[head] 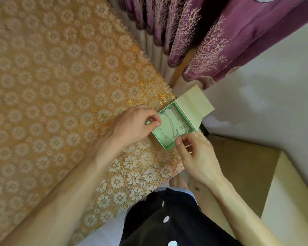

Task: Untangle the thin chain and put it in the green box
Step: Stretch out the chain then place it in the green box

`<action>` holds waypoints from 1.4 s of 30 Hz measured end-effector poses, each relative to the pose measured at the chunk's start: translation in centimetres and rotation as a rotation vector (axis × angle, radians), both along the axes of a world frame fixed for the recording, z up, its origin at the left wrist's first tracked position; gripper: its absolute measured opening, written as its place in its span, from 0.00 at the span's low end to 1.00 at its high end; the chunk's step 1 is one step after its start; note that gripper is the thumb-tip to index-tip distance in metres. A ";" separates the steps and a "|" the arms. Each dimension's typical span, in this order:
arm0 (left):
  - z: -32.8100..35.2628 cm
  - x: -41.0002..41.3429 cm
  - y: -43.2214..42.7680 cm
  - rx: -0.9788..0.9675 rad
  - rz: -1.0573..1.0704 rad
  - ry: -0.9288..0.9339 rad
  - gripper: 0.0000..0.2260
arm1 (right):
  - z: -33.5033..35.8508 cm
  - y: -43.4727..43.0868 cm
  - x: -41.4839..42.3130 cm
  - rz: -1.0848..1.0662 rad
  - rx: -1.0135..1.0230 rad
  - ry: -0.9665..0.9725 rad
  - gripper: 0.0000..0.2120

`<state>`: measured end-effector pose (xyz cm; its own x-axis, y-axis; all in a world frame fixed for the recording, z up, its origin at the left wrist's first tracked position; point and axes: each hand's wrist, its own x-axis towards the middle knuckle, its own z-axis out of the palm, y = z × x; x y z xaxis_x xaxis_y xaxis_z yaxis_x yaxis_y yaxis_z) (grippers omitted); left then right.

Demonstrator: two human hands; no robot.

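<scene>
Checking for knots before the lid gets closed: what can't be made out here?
Head view:
- thin chain: too fine and blurred to tell whether knots remain.
- Chain ends: hidden by fingertips of left hand and right hand; a pinch cannot be confirmed.
- green box near corner: covered by the right hand.

The person wears a black cloth garment (171,231) scattered with round white dots (166,219), which look small near its upper edge and larger toward the bottom of the view. A pale bluish-white strip of fabric (191,193) shows along the garment's upper border. Both forearms are uncovered, and the left hand (132,125) and right hand (197,157) are bare.
</scene>
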<state>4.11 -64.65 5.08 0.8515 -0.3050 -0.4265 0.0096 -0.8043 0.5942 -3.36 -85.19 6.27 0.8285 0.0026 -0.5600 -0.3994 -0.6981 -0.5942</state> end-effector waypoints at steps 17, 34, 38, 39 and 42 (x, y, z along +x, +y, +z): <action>-0.2 0.1 -0.4 0.194 -0.148 -0.347 0.08 | -2.1 3.2 -0.8 -0.085 -0.072 -0.230 0.05; -1.2 -0.3 -1.1 0.394 -0.266 -0.255 0.14 | -3.0 3.0 -1.0 0.179 -0.480 -0.134 0.15; -1.6 -0.9 -1.0 0.366 -0.312 -0.293 0.15 | -3.0 2.4 -1.2 0.149 -0.393 -0.242 0.10; -1.9 -1.2 -0.8 0.342 -0.352 -0.329 0.14 | -3.1 2.3 -1.3 0.139 -0.364 -0.290 0.10; -3.2 -2.1 -0.3 0.292 -0.505 -0.486 0.14 | -4.1 2.1 -1.6 0.197 -0.338 -0.372 0.14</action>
<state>2.00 -64.93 1.92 0.7512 -0.6398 -0.1622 -0.6098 -0.7668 0.2003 -4.99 -83.05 2.16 0.9730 0.0489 -0.2257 -0.0467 -0.9154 -0.3998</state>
